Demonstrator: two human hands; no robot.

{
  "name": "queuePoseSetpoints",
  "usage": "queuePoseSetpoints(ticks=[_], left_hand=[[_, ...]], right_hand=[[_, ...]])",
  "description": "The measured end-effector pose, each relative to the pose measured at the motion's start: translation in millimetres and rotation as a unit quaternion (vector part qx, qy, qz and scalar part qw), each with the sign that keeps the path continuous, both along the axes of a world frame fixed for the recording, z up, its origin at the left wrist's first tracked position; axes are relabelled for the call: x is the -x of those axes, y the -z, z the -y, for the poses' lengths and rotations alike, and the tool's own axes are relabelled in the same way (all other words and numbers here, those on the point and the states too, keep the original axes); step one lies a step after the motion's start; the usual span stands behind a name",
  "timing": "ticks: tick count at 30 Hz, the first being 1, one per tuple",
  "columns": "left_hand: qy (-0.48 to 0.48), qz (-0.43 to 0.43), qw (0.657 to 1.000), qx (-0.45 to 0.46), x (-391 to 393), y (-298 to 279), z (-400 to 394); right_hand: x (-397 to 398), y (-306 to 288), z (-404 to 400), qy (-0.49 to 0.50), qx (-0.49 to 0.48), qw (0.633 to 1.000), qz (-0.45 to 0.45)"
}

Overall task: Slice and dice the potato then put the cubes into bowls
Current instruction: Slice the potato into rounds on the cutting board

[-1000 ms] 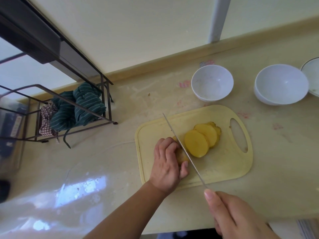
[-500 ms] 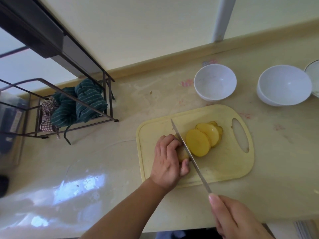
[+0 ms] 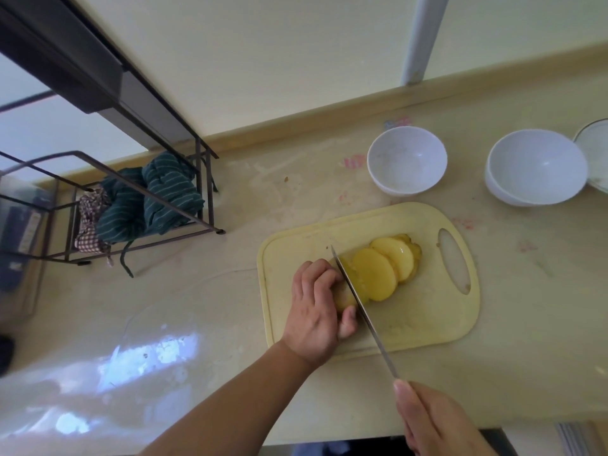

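Potato [image 3: 343, 296] on the yellow cutting board [image 3: 427, 319], uncut end gripped under the curled fingers of the left hand [image 3: 317, 319]. Knife [image 3: 360, 307] blade set into the potato just beside those fingers, its handle wrapped in the grip of the right hand [image 3: 434, 422] off the board's near edge. Cut slices [image 3: 386, 268] fanned on the board just right of the blade. Two white bowls [image 3: 407, 161] [image 3: 536, 167] on the surface beyond the board, well apart from the potato. Wire rack [image 3: 138, 205] with striped green cloth left of the board.
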State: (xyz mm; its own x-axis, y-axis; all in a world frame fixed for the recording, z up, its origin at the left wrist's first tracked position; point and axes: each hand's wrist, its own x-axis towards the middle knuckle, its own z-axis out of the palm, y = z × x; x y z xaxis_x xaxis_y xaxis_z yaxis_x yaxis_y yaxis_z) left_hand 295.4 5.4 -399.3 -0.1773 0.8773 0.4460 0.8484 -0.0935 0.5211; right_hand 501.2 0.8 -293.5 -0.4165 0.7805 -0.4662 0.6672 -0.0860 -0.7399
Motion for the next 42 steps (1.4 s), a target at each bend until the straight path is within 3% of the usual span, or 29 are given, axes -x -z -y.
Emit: queuePoseSetpoints(ticks=[1,3,7,13,16,23,35,42], left_hand=[[0.0,-0.001,1.0,-0.003,0,0,0],[0.002,-0.008,1.0,-0.004,-1,-1,2],[-0.001,-0.019,1.0,0.008,0,-2,6],[0.011,0.015,0.997,0.072,7,-10,10],[0.036,0.051,0.994,0.087,14,-11,14],[0.047,0.064,0.996,0.05,6,-13,14],[0.045,0.011,0.998,0.037,10,0,13],[0.032,-0.004,0.999,0.034,8,4,11]], right_hand=[[5,4,-3,0.01,0.006,1.0,-0.003],[16,10,-14,0.0,0.128,0.992,-0.016],[26,12,-37,-0.027,0.13,0.99,-0.055],[14,-5,-48,0.043,0.313,0.944,-0.094],[14,-16,-44,0.044,0.299,0.948,-0.099],[18,-44,-31,0.02,0.157,0.985,-0.063],[27,-54,-26,-0.023,0.088,0.996,0.012],[29,-55,-30,-0.024,0.089,0.996,0.002]])
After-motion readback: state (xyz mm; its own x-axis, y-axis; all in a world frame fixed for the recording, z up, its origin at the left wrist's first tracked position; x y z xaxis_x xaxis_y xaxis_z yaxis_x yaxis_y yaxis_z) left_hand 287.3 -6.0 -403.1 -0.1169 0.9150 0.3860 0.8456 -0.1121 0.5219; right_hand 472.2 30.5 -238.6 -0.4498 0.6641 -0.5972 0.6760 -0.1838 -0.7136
